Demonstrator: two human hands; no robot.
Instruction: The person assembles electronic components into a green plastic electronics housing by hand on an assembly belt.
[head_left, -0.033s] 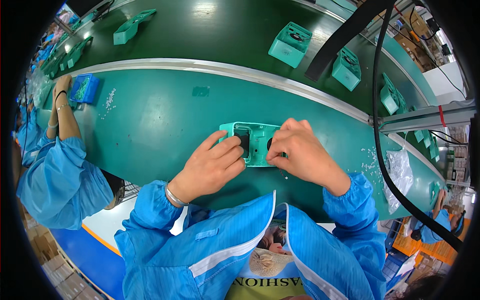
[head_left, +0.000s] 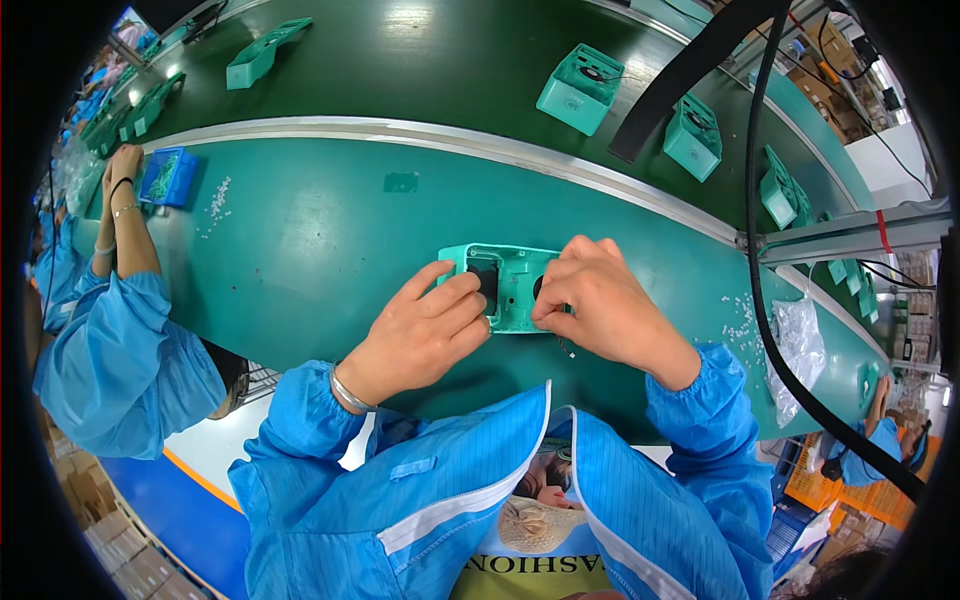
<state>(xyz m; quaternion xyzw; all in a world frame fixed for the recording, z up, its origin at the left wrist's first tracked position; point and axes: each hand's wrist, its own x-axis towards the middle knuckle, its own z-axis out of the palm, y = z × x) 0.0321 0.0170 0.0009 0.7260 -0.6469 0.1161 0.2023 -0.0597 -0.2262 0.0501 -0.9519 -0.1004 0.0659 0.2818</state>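
A mint-green plastic housing (head_left: 518, 322) lies on the bench before me, its open side up. Inside its left part sits a black piece (head_left: 486, 282); the dark edge of a round part (head_left: 539, 287) shows at the right. My left hand (head_left: 415, 328) is closed round the housing's left end, its fingers curled over the rim. Above the right end, my right hand (head_left: 610, 308) pinches with thumb and forefinger by the round part; what lies between those fingertips is hidden. A thin wire with a small pale connector (head_left: 569, 351) hangs below that hand.
More green housings (head_left: 578, 92) stand on the dark belt (head_left: 400, 70) beyond a metal rail (head_left: 400, 128). Small white bits (head_left: 740, 318) and a clear plastic bag (head_left: 798, 350) lie right. A black cable (head_left: 757, 200) hangs there. A co-worker's arms (head_left: 132, 225) are left, beside a blue bin (head_left: 170, 177).
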